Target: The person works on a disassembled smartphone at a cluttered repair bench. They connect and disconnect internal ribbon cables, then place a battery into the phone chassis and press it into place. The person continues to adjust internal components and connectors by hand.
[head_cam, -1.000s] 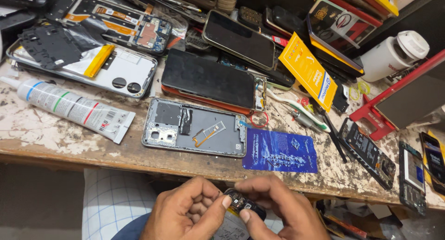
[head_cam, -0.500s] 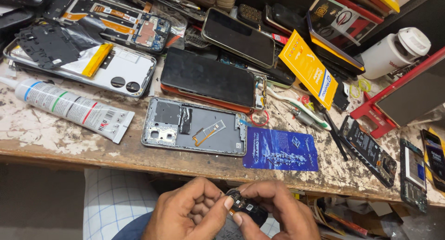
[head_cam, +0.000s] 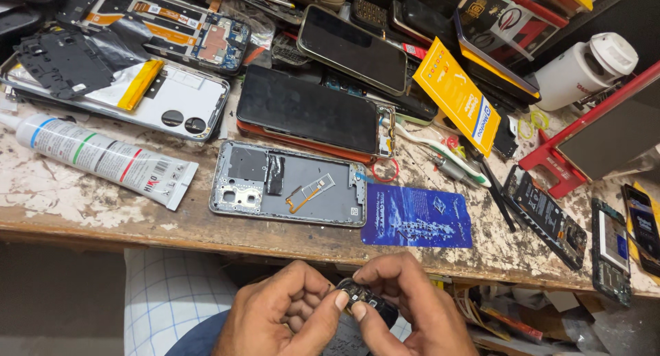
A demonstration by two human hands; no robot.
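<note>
Both hands work below the near edge of the workbench (head_cam: 82, 225), over the person's lap. Left hand (head_cam: 282, 315) and right hand (head_cam: 405, 311) pinch a small dark phone part (head_cam: 364, 301) between thumbs and fingertips, so each hand is closed on it. The part is held in the air, clear of the bench, with the open grey phone frame (head_cam: 289, 184) just beyond on the bench and a blue card (head_cam: 416, 216) to the frame's right. A white glue tube (head_cam: 103, 156) lies far left. Judged from this grip, the chief risk is a slip: the piece is tiny, held only at its edges, and would drop to the lap or floor; squeezing hard could bend it.
</note>
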